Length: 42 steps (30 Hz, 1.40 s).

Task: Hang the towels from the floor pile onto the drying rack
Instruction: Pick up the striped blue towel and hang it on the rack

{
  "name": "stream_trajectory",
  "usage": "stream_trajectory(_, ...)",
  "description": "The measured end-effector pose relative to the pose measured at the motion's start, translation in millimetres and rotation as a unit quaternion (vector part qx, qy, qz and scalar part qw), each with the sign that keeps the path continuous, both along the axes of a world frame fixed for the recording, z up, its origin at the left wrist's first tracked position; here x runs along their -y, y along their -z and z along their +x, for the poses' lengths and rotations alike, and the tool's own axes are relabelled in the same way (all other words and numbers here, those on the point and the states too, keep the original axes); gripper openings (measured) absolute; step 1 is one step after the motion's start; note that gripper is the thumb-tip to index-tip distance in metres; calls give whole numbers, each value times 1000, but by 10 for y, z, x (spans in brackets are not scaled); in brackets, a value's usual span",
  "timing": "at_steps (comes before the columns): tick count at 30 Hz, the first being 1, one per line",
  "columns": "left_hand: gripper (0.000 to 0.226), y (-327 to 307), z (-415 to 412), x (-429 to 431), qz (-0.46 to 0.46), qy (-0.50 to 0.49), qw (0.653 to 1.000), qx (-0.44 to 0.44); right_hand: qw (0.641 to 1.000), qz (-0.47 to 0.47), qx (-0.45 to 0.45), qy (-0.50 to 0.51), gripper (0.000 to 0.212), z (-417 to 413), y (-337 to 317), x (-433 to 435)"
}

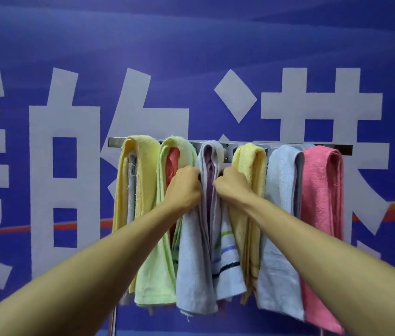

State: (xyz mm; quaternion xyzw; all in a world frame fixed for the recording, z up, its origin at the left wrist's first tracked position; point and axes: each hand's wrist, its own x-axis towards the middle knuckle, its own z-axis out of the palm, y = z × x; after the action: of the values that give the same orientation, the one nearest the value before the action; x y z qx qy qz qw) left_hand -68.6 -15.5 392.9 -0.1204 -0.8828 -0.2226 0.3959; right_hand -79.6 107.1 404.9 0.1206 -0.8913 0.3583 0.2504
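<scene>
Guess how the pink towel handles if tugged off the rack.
Likely floppy: the pink towel drapes limp over the rack. Probably light; its fuzzy pile should grip, not slide. A one-sided tug could drag it off: no clip shows.

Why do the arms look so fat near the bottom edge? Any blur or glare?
Head view: the wide-angle lens stretches whatever nears the corners, hence the swelling; light is even and soft, with no glare and hardly any shadow; the left hand and right hand gripping the lilac towel look slightly soft.
</scene>
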Motion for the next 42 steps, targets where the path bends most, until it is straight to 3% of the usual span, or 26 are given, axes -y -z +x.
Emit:
stream_trajectory(5, 36, 101, 246, 9, 62, 52, 992, 99, 985, -106, 104, -84, 28, 93, 128, -84)
stream_trajectory(8, 22, 214, 452, 41, 97, 85, 982, 136, 983, -88, 121, -104, 19, 268, 178, -204)
stream_trajectory(11, 36, 345, 744, 13, 139, 93, 979, 121, 983, -69, 129, -112, 16, 519, 241, -335)
stream_trajectory(14, 31, 517, 1002, -33, 188, 120, 967, 123, 983, -49, 129, -117, 17, 828, 365, -489)
stream_trajectory(18, 25, 918, 1292, -192, 152, 173, 953, 197, 979, -14, 158, -127, 18, 1202, 716, -745)
stream_trajectory(22, 21, 1427, 1447, -365, 100, 198, 932, 286, 960, 44, 232, -147, 22, 1391, 1286, -957)
stream_trajectory(34, 14, 3257, 1185, -537, -5, 198, 871, 449, 916, 93, 379, -91, 18, 938, 3405, -1392)
stream_trajectory(42, 15, 4557, 787, -671, 6, 221, 807, 547, 881, 122, 458, -13, 20, 605, 4968, -1618)
